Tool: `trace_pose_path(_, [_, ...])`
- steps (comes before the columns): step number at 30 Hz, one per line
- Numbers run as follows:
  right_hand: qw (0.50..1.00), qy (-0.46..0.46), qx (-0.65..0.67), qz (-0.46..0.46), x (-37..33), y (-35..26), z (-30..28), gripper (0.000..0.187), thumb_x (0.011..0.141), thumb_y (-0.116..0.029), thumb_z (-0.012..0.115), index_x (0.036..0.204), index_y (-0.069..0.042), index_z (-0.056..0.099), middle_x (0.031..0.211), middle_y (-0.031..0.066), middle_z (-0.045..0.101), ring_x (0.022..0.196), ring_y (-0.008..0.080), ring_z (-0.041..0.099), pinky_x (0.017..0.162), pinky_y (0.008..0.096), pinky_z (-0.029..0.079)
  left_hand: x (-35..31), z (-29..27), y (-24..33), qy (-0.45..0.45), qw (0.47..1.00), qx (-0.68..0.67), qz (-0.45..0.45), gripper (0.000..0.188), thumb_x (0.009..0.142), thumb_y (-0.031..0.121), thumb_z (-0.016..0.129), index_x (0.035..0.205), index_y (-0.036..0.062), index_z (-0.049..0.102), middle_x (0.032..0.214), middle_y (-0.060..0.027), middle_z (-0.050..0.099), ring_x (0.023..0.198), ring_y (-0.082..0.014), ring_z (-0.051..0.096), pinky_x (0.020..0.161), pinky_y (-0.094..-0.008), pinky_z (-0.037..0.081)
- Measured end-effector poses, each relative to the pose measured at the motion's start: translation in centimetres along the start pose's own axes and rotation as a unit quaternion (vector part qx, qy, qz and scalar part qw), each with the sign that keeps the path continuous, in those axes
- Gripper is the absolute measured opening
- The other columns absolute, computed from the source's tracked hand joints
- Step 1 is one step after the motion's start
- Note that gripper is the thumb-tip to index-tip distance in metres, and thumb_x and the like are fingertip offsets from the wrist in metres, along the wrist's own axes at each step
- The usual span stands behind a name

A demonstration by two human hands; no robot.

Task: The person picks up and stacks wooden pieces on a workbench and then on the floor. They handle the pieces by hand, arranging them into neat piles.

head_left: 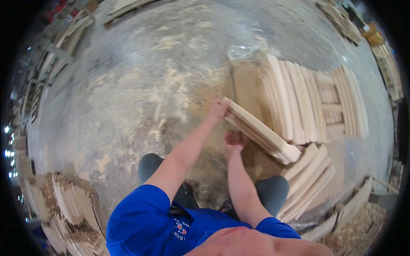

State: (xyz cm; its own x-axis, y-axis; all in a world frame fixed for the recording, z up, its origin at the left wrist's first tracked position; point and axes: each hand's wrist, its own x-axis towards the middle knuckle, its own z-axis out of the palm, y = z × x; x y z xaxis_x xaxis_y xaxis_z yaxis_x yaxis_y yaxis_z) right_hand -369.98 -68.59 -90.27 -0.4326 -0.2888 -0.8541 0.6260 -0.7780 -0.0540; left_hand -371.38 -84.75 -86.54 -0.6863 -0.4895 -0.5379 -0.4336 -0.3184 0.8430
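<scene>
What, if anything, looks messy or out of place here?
The fanned stack of pale wooden pieces sits slanted beside a straighter pale wooden row. Pale dusty patches mar the grey concrete floor, and what looks like crumpled clear plastic lies loose beyond.

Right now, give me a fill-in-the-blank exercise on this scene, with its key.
The left hand grips the long wooden stock by one ____.
The short-sleeved shirt is ____.
In the picture, the large row of wooden slats lies to the ____ of the left hand.

Missing words: end; blue; right.
</scene>
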Motion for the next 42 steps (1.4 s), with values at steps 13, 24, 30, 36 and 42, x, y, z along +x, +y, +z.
trace_pose_path(13, [0.985,-0.112,-0.133,-0.001,-6.7,3.5,-7.7,0.068,0.074,-0.065,0.040,0.118,-0.014,0.047,0.113,0.0084,0.049,0.107,0.0286,0.049,0.086,0.0510,0.044,-16.7,-1.7,-3.2,-0.275,0.784,0.522,0.190,0.046,0.070,0.027,0.068,0.108,0.0084,0.047,0.093,-0.0192,0.061,0.090,-0.0380,0.058,0.075,-0.0468,0.046])
trace_pose_path(24, [0.978,-0.088,-0.184,-0.049,-12.1,3.7,-9.1,0.072,0.077,-0.069,0.033,0.121,-0.013,0.045,0.113,0.0093,0.049,0.109,0.0283,0.049,0.088,0.0494,0.044,-26.6,-3.2,-4.4,-0.136,0.841,0.481,0.210,0.045,0.073,0.029,0.064,0.110,0.0109,0.044,0.085,-0.0174,0.061,0.080,-0.0379,0.059,0.066,-0.0470,0.046])
trace_pose_path(30, [0.946,-0.105,-0.279,-0.127,-14.2,4.0,-5.6,0.069,0.084,-0.066,0.024,0.122,-0.012,0.044,0.113,0.0090,0.050,0.110,0.0275,0.049,0.092,0.0431,0.041,-27.8,-3.5,-5.8,-0.062,0.911,0.369,0.173,0.055,0.074,0.037,0.064,0.120,0.0126,0.045,0.093,-0.0187,0.062,0.086,-0.0386,0.059,0.070,-0.0458,0.047])
trace_pose_path(36, [0.810,-0.220,-0.504,-0.206,-10.9,2.9,-4.6,0.054,0.092,-0.048,0.034,0.114,-0.001,0.049,0.108,0.0127,0.056,0.098,0.0274,0.054,0.085,0.0369,0.043,-25.3,-2.8,-9.2,0.094,0.966,0.096,0.220,0.064,0.070,0.037,0.070,0.122,0.0070,0.046,0.103,-0.0179,0.061,0.087,-0.0312,0.063,0.075,-0.0392,0.048])
trace_pose_path(42, [0.469,-0.113,-0.857,-0.182,-7.5,2.5,-5.3,0.050,0.075,-0.033,0.065,0.097,0.011,0.054,0.095,0.0214,0.060,0.082,0.0286,0.059,0.069,0.0384,0.048,-22.5,-3.9,-10.5,0.084,0.989,-0.080,-0.092,0.052,0.070,0.019,0.072,0.114,0.0003,0.052,0.098,-0.0131,0.061,0.084,-0.0223,0.061,0.066,-0.0368,0.052])
